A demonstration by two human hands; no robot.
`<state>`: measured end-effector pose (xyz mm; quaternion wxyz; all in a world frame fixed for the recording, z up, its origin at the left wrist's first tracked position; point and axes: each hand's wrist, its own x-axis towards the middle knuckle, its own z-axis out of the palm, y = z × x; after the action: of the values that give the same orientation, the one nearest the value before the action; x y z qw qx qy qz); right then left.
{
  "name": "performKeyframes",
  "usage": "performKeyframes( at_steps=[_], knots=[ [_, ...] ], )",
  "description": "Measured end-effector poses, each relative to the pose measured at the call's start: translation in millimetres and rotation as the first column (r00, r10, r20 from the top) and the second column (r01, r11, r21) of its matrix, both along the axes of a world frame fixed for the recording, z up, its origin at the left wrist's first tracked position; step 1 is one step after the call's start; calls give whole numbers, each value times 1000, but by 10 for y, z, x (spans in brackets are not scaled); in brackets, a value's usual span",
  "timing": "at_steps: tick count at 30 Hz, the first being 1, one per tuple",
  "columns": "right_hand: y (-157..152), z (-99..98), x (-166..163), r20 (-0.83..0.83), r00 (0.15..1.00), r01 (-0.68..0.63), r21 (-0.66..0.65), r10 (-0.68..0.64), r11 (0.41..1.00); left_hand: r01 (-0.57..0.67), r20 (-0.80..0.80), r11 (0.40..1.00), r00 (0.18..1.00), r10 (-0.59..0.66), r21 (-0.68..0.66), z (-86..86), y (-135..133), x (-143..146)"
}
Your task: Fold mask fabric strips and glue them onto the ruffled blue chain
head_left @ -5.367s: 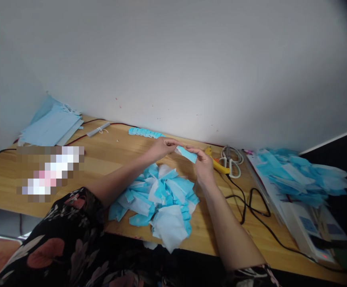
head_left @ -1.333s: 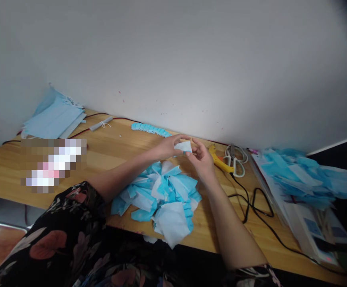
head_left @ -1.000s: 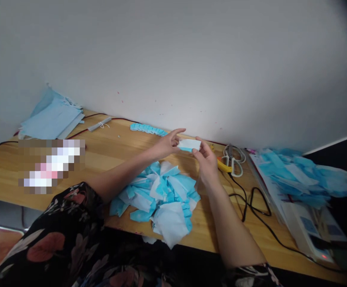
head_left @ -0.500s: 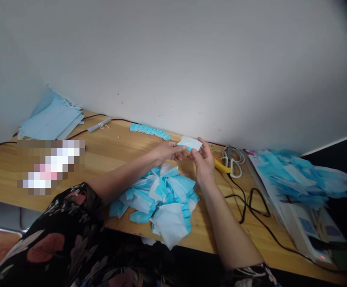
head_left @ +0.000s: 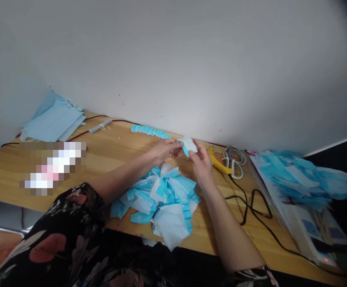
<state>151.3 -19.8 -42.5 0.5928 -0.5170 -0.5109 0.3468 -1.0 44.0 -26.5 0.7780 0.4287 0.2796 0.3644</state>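
Note:
A small piece of blue-and-white mask fabric (head_left: 189,145) is held up between both hands above the table. My left hand (head_left: 167,150) pinches its left edge. My right hand (head_left: 202,158) grips its right side, with the thumb on the near face. Below the hands lies a loose heap of folded blue and white fabric pieces (head_left: 164,195), partly covered by my left forearm. Behind my left hand, a row of pleated blue fabric (head_left: 150,130) runs along the wall side of the table.
To the right are a yellow glue gun (head_left: 220,162), white-handled scissors (head_left: 233,164) and a black cord (head_left: 259,213). Blue strips (head_left: 304,175) are piled at far right, above a power strip (head_left: 319,255). Flat blue masks (head_left: 53,119) lie at back left, near a blurred patch.
The fabric piece has turned from lying nearly level to a steeper tilt, showing more blue on its left. My hands have drawn slightly closer together.

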Motion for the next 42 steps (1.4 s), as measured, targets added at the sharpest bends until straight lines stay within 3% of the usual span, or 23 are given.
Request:
performKeyframes(
  at_steps=[3,9,15,18,32,42],
  knots=[
    [4,8,94,56,998,17,91,-22,996,-21,-33,1000,999,21,0,27,17,-23],
    [1,15,216,342,936,7,232,-88,973,-9,-50,1000,999,8,-9,95,0,-53],
    [-35,99,126,660,730,-90,350,-177,932,-12,-38,1000,999,11,-14,82,-1,-43],
    [-39,113,101,708,672,-102,375,-214,921,8,-18,1000,1000,-8,-9,51,3,-40],
    [-13,62,122,635,738,-71,410,-229,909,33,-64,999,997,-32,11,4,-3,-27],
    [-1,15,117,455,884,0,230,-107,973,1,-202,993,979,24,122,-13,16,-11]
  ],
)
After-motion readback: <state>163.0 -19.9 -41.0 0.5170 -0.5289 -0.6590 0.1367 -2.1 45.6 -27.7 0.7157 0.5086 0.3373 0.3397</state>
